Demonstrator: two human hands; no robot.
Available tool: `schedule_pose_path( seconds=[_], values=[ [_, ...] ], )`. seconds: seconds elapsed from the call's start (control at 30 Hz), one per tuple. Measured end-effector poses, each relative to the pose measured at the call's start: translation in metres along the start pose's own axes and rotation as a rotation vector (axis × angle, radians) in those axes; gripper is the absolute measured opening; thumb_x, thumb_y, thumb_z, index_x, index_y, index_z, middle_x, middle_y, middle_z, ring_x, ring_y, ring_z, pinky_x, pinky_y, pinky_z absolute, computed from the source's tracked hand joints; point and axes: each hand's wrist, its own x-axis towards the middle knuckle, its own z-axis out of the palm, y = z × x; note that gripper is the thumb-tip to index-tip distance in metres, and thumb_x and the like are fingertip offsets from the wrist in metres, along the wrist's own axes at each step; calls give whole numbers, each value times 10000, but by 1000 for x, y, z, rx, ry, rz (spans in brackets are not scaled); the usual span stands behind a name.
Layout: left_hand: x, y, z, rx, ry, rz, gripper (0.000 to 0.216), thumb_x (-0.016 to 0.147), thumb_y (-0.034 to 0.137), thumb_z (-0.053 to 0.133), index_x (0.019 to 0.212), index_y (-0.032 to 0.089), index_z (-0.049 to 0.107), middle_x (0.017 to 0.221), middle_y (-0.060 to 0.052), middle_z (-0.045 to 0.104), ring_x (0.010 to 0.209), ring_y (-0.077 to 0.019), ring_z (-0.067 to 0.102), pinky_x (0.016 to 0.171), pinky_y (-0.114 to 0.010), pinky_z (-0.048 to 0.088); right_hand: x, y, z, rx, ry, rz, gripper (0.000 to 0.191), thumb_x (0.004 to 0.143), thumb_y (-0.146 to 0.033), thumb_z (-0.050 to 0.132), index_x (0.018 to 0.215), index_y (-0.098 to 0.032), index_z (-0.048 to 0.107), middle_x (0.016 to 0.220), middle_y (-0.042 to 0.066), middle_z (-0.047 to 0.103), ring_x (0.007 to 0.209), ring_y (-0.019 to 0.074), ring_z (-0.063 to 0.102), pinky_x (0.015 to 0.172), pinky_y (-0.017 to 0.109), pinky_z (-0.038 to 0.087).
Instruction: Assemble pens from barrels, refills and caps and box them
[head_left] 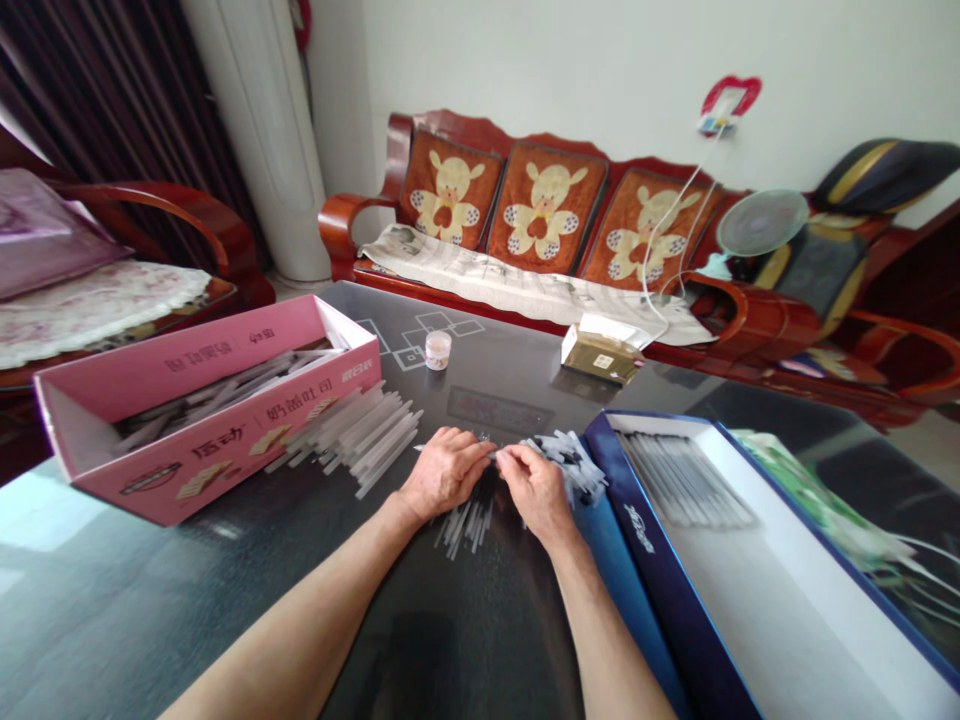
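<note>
My left hand (452,472) is closed around a thin pale pen-like tube; only a narrow end (419,447) pokes out past the knuckles. Thumb and forefinger of my right hand (535,487) pinch together at the tube's other end, fingertips almost meeting the left ones. What lies between them is mostly hidden. Under and in front of the hands is a bunch of thin clear sticks (466,525). To the left rests a pile of frosted translucent tubes (371,430). Just right of my right hand lies a heap of short clear and black cap-like pieces (574,462).
A pink carton (247,440) holding more tubes stands at left. At right, a dark blue box (787,600) contains a row of pen-like sticks (686,480). Farther back are a small round tub (438,350) and a tissue box (602,350). A green bag (817,490) lies far right.
</note>
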Motion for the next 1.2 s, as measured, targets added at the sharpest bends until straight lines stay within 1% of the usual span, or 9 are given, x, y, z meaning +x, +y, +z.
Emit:
schedule_pose_path(
  seconds=[0.13,0.33,0.4,0.53,0.73,0.9,1.0,1.1,1.2],
  values=[
    [0,1,-1,-7,6,16,290,947,295,388,1082,184,619,799,-51,601,755,-173,519,742,-338,399,-1,-5,-3,-171,42,-27,351,913,-387,418,691,-199,616,664,49,661,642,169,614,632,267,474],
    [0,0,0,-14,8,3,306,948,303,376,1098,191,618,804,-55,602,768,-178,528,743,-341,398,-2,-6,-5,-133,21,-124,149,845,-306,519,891,-197,610,820,40,660,709,165,602,653,257,471],
    [0,1,0,-11,3,7,303,947,304,381,1098,193,618,811,-56,605,768,-180,526,747,-342,397,-1,-7,-5,-150,12,-153,165,867,-308,490,819,-203,607,777,32,636,702,162,586,650,255,459],
    [1,1,-1,-10,-5,21,290,942,300,392,1086,195,622,806,-53,604,760,-178,520,749,-341,395,0,-7,-4,-232,33,-129,363,924,-339,406,624,-208,564,635,27,592,625,155,558,628,259,419],
    [0,1,0,-13,-7,13,289,940,294,396,1086,182,619,811,-53,604,763,-181,512,753,-345,394,-1,-7,-5,-196,10,-159,233,906,-333,444,803,-201,606,755,38,631,701,165,581,665,254,431],
    [0,1,-1,-15,-18,16,289,938,298,398,1078,184,624,800,-53,598,761,-184,509,755,-350,397,-2,-9,-4,-258,-6,-175,338,925,-324,411,652,-204,570,649,23,584,637,153,551,637,257,409],
    [0,1,-1,-25,-20,17,285,933,288,406,1089,187,622,788,-50,595,754,-184,512,754,-354,406,-2,-10,-2,-238,-2,-166,315,921,-335,428,701,-202,609,682,28,618,648,151,566,650,252,419],
    [1,2,-2,-53,55,29,300,920,262,429,1163,185,586,914,-78,622,849,-198,542,805,-370,420,-2,-8,0,-178,28,-155,261,898,-344,470,779,-197,649,731,33,652,672,153,587,659,248,439],
    [1,4,-3,-95,271,-54,306,894,254,481,1166,149,574,1090,-125,600,1001,-221,539,882,-378,423,0,-6,-1,-151,187,-69,281,873,-386,500,781,-183,671,733,45,674,672,163,604,657,259,452]
  ],
)
